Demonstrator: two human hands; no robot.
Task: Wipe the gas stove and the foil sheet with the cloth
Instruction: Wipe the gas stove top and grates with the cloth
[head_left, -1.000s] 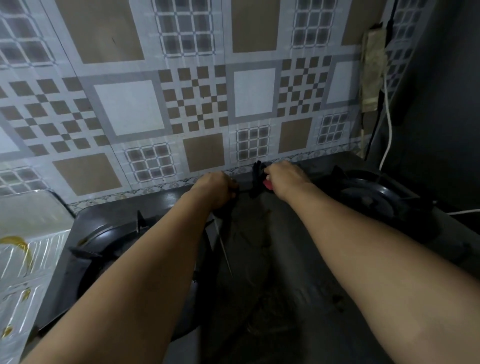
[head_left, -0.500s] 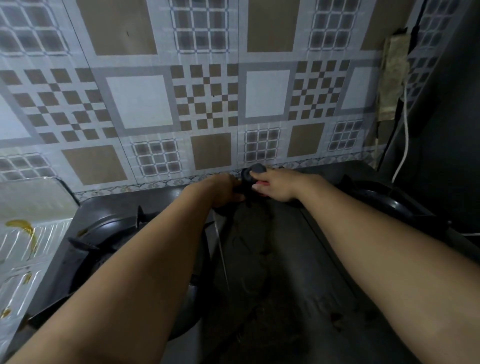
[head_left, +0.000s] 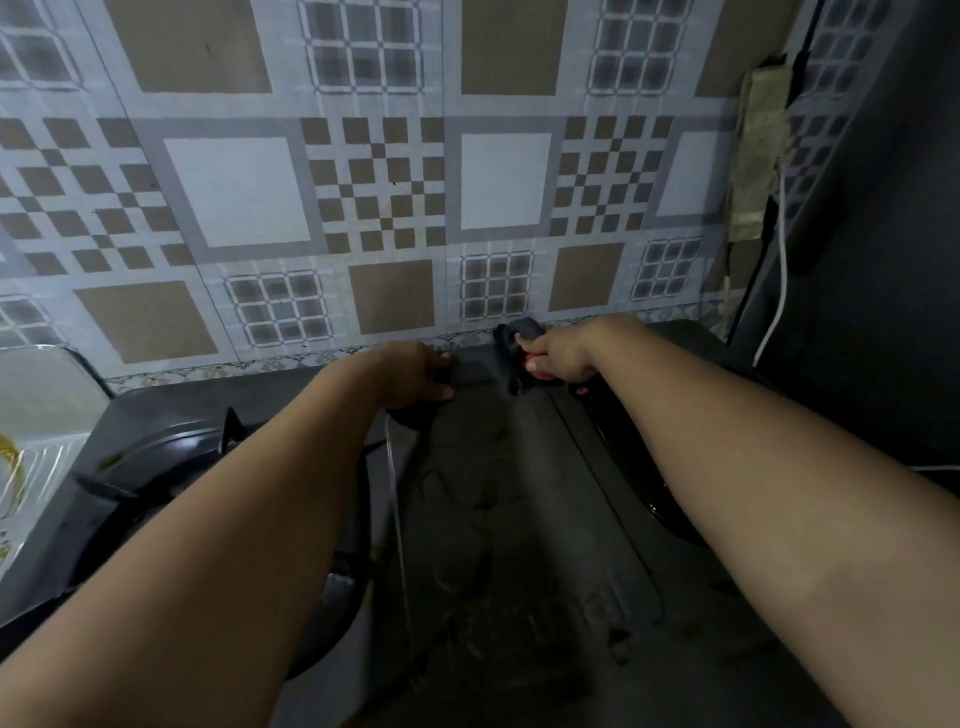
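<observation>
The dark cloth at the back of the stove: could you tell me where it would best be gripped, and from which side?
Probably the bunched top of the dark cloth, from the front-right as the right hand comes: it bulges above the stove and close to the tiled wall behind.

Both arms outstretched, left hand (head_left: 415, 375) and right hand (head_left: 558, 355) curled, gripping.

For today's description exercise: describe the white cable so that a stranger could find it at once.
Start at the patterned tiled wall behind the gas stove and follow it to the right corner. There the white cable hangs down against dark panelling, the only thin, pale line there.
</observation>
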